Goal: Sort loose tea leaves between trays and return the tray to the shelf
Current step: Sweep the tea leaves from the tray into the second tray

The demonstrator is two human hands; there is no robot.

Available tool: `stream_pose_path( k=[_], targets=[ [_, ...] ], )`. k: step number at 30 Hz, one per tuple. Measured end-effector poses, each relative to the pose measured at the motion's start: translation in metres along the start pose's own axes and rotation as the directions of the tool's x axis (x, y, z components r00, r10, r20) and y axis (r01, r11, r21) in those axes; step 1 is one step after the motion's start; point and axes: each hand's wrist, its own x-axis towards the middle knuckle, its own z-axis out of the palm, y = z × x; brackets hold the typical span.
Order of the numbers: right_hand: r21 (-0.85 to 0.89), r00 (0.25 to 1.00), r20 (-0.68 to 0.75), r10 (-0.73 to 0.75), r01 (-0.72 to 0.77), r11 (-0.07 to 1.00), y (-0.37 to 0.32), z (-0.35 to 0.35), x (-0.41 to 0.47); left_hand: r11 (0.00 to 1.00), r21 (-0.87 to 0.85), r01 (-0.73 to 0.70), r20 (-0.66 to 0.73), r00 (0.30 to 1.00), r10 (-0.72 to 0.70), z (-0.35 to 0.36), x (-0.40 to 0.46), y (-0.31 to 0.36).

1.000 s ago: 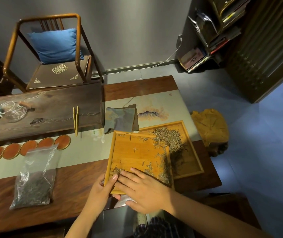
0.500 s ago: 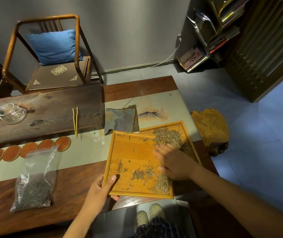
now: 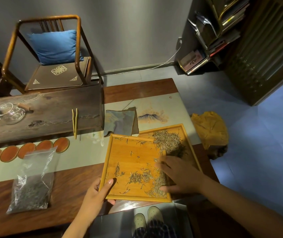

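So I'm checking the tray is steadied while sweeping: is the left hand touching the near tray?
Touching. The head view shows the left hand gripping the near tray at its front-left corner, thumb over the rim and fingers beneath.

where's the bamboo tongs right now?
Head view, left of centre: the bamboo tongs lie on the right end of the dark wooden tea board, tips overhanging its near edge, just left of the folded grey cloth.
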Motion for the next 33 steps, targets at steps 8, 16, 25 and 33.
stream_pose_path(
  k=[8,16,25,33],
  targets=[
    [0.150,0.990,-0.030,0.138,-0.132,0.980,0.020,0.002,0.019,1.000,0.027,0.000,0.033,0.999,-0.001,0.001,-0.003,0.010],
    [0.149,0.972,-0.124,0.201,-0.182,0.972,0.043,-0.002,0.033,1.000,0.022,-0.021,0.051,0.998,0.020,0.002,-0.010,0.019],
    [0.139,0.942,-0.222,0.252,-0.225,0.964,0.041,-0.005,0.026,0.999,0.029,-0.017,0.030,0.999,0.016,0.002,-0.011,0.013],
    [-0.001,0.947,-0.295,0.125,-0.131,0.991,0.021,0.001,0.041,0.999,0.040,-0.032,0.014,0.999,0.031,0.000,-0.007,0.006]
  ],
)
